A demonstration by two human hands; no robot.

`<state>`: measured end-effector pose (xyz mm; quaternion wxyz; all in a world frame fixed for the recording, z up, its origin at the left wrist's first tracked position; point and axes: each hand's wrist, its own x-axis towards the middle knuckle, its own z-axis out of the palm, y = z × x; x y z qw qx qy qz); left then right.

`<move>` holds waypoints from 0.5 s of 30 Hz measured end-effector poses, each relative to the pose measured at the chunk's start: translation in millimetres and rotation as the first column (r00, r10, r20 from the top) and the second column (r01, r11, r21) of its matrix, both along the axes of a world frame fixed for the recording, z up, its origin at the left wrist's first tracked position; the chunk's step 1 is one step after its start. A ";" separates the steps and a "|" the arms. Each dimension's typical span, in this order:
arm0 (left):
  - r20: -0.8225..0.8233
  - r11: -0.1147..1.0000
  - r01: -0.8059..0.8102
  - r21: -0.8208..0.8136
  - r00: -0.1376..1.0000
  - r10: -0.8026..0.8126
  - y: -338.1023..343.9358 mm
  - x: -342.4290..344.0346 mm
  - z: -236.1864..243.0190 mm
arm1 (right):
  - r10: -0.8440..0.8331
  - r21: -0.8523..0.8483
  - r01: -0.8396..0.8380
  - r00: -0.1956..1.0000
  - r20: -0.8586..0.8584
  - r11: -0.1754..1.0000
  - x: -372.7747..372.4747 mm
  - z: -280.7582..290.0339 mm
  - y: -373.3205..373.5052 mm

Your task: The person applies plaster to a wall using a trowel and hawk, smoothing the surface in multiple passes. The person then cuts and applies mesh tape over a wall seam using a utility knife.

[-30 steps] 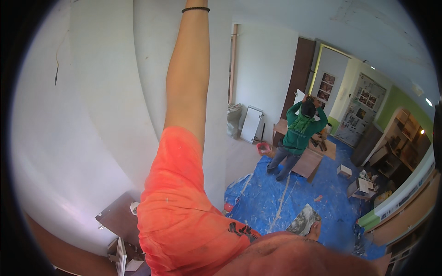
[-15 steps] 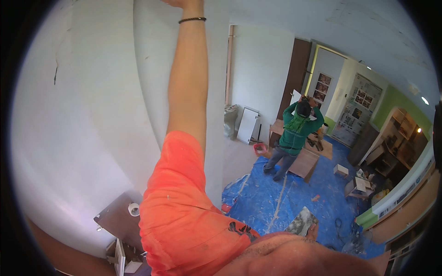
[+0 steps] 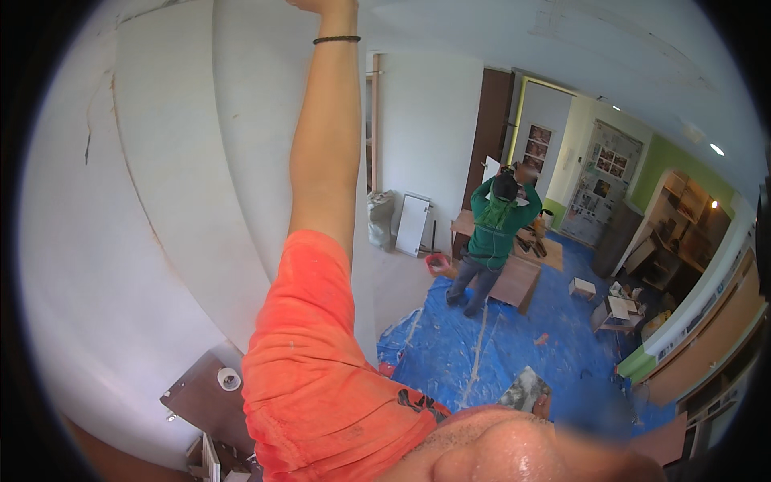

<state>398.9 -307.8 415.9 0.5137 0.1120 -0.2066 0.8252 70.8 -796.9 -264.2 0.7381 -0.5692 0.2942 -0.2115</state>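
My left arm, in an orange sleeve with a dark bracelet at the wrist, reaches straight up beside a pale wall [image 3: 161,96]. Only the base of my left hand [image 3: 308,5] shows at the top edge; its fingers, and anything in them, are out of view. Low in the picture, right of centre, a flat board smeared with grey and white [image 3: 524,387] is tilted in front of my body. The fingers of my right hand [image 3: 543,406] close on its right edge; the rest of that hand is hidden.
A person in a green top [image 3: 494,221] stands at a wooden worktable [image 3: 514,283], arms raised. Blue plastic sheeting [image 3: 434,345] covers the floor. A brown panel [image 3: 193,384] carries a white roll [image 3: 229,378] at lower left. A small stool [image 3: 618,313] and open shelves [image 3: 687,233] stand right.
The room has shifted left in the picture, so my view has turned slightly right. My raised left arm and the smeared board keep nearly the same place in view.
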 end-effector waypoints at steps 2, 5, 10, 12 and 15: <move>-0.111 0.999 -0.004 -0.040 0.994 -0.001 -30.8 -8.5 1.4 | 0.016 0.056 -0.020 0.998 0.059 0.998 -11.6 10.3 -0.4; -0.215 0.986 -0.141 -0.084 0.969 0.120 -96.8 -30.2 -4.6 | -0.001 0.055 -0.002 0.999 0.048 0.998 -21.3 21.0 -1.9; -0.241 0.918 -0.335 0.212 0.893 0.381 -151.7 -60.1 -56.6 | 0.044 -0.030 -0.042 0.997 0.070 0.999 -9.5 -5.2 -11.4; -0.298 0.968 -0.159 0.194 0.931 0.213 -117.0 -62.8 -78.5 | 0.093 -0.003 -0.093 0.989 0.112 0.996 -14.9 10.3 -5.2; -0.117 0.985 -0.115 0.127 0.985 0.130 -25.9 -46.0 -63.8 | 0.090 0.073 -0.097 0.992 0.088 0.993 -7.3 33.5 15.2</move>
